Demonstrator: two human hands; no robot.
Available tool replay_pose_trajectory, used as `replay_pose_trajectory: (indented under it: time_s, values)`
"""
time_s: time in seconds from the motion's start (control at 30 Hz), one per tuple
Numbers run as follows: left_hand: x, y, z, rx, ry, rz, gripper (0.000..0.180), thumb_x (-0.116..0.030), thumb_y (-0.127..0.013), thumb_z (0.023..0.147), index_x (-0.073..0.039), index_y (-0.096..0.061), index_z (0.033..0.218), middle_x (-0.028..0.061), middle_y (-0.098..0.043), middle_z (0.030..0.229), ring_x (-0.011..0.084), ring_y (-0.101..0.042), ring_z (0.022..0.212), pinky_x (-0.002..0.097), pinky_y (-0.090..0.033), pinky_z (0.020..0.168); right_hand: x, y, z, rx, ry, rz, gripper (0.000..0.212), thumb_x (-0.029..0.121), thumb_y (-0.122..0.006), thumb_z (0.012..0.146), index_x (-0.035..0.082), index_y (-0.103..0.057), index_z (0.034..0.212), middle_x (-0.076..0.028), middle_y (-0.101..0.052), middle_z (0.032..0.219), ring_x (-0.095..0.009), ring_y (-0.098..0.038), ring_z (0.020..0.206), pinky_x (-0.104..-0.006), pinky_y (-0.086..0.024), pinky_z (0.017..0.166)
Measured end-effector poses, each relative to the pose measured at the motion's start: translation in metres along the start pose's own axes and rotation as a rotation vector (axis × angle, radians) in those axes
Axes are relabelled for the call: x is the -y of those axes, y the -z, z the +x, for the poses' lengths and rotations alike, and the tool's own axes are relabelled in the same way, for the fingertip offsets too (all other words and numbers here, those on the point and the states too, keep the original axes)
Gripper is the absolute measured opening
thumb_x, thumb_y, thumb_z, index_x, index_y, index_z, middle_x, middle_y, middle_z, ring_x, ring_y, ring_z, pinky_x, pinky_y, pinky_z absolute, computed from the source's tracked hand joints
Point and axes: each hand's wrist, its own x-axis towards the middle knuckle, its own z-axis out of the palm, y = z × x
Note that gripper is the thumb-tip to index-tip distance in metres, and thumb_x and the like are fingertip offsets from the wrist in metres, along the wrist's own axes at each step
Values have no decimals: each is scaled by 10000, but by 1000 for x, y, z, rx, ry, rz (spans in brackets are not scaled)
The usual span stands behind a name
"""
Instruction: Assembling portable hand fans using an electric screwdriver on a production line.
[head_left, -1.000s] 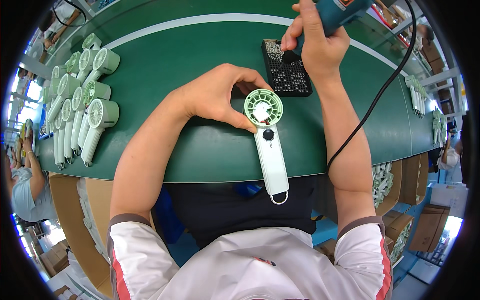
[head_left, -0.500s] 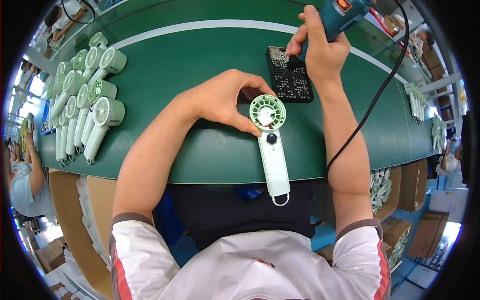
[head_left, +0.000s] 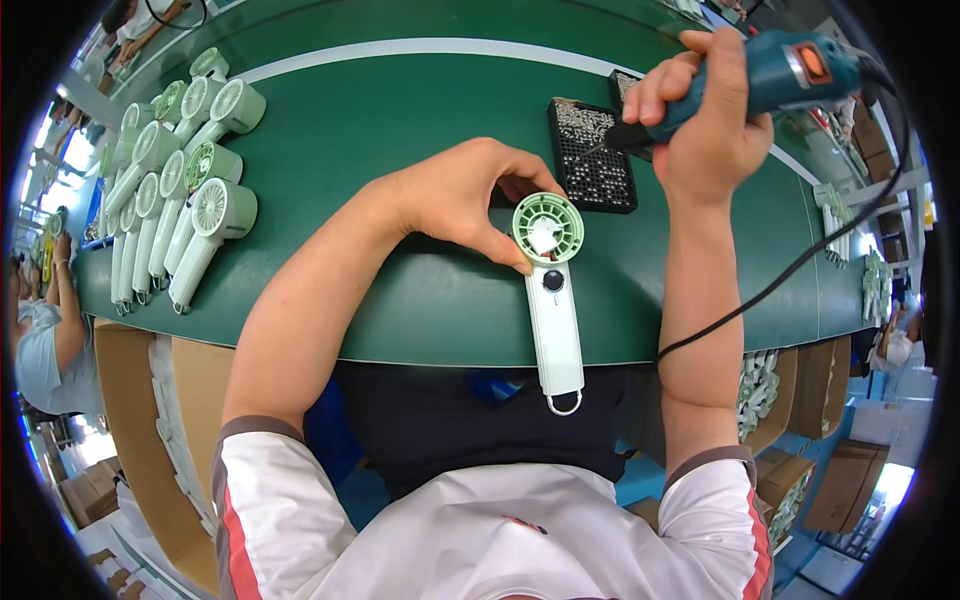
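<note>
My left hand [head_left: 485,200] grips the round head of a pale green and white handheld fan [head_left: 556,325]. The fan lies face up, its handle reaching over the table's near edge, with a wire loop at the end. A white part and a bit of red show inside its open green head. My right hand [head_left: 708,125] is wrapped around a teal electric screwdriver [head_left: 765,82] with an orange switch and a black cord. Its dark nose points left and down, over the black screw tray [head_left: 592,190] full of small screws.
Several similar fans [head_left: 215,215] stand and lean in a cluster at the left of the green table [head_left: 420,310]. A second black tray [head_left: 622,85] sits behind the first. The cord [head_left: 800,278] hangs past my right forearm. Open cardboard boxes [head_left: 140,420] flank me below the table.
My right hand has swung the screwdriver right and tipped it from steep to nearly level, with its nose still by the tray. The left hand keeps its hold on the fan, shifted slightly right.
</note>
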Motion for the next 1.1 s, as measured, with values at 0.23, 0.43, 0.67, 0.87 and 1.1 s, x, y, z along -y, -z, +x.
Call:
replay_pose_trajectory:
  time_s: [0.23, 0.43, 0.67, 0.87, 1.1]
  values:
    - [-2, 0, 1, 7, -16, 2, 683, -198, -972, 615, 47, -689, 1187, 133, -760, 1064, 222, -723, 982, 351, -555, 952, 22, -10, -22, 164, -17, 110, 395, 391, -510, 1071, 25, -659, 1087, -41, -519, 645, -172, -480, 464, -366, -441, 449]
    - [1, 0, 0, -9, -52, 16, 667, -190, -973, 617, 50, -684, 1169, 135, -760, 1054, 218, -724, 971, 349, -556, 951, 21, -15, -31, 283, 19, 138, 401, 393, -495, 1083, 21, -642, 1116, -43, -531, 655, -172, -492, 466, -366, -465, 445]
    - [-4, 1, 1, 14, -21, 6, 649, -182, -971, 620, 48, -684, 1155, 131, -762, 1046, 213, -723, 967, 348, -557, 949, 15, -15, -34, 334, 54, 134, 407, 394, -506, 1085, 9, -630, 1123, -49, -541, 671, -165, -503, 472, -363, -487, 452]
    - [-1, 0, 1, 11, -42, -1, 648, -178, -971, 620, 45, -685, 1157, 129, -761, 1042, 212, -724, 964, 348, -560, 947, 10, -16, -35, 380, 90, 141, 344, 321, -519, 1091, -5, -627, 1126, -60, -550, 674, -159, -515, 483, -356, -491, 448]
    - [-2, 0, 0, -5, -38, 7, 639, -182, -974, 622, 48, -685, 1144, 122, -758, 1021, 209, -719, 944, 349, -562, 931, 2, -25, -39, 340, 9, 109, 239, 199, -544, 1074, -27, -620, 1073, -69, -564, 663, -161, -529, 467, -352, -492, 451]
